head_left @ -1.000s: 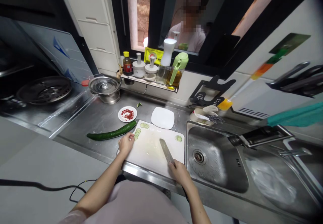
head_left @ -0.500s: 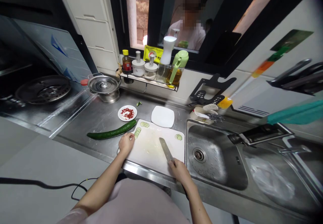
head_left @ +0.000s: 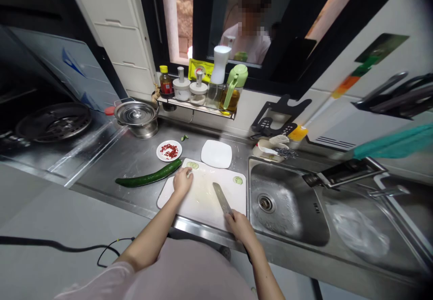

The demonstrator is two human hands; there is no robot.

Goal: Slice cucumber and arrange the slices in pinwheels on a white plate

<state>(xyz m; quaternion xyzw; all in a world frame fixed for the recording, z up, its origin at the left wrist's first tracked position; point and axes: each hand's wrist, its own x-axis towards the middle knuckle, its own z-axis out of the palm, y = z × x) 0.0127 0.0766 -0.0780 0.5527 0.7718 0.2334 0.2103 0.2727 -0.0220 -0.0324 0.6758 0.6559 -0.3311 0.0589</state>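
My right hand [head_left: 238, 224] is wrapped round the handle of a knife [head_left: 221, 197], whose blade lies over the white cutting board [head_left: 203, 205]. Near the board's upper left, my left hand [head_left: 183, 181] has its fingers bent together; whatever they hold is too small to make out. Just beyond those fingertips lie cucumber slices [head_left: 192, 165]. More slices [head_left: 238, 180] sit at the board's upper right corner. A long green cucumber [head_left: 149, 178] rests on the counter left of the board. Behind the board are a white square plate [head_left: 216, 154] and a round plate of chopped red pieces [head_left: 168, 150].
To the right is a steel sink [head_left: 287, 210] with a faucet [head_left: 385, 191]. A lidded pot [head_left: 137, 117] stands at the back left. Bottles and jars fill a wall rack [head_left: 199, 106]. Green scraps [head_left: 184, 137] lie behind the plates.
My left hand has moved right and slightly up over the row of slices at the board's left, which no longer shows. My right hand and the knife have barely moved. The view has shifted slightly.
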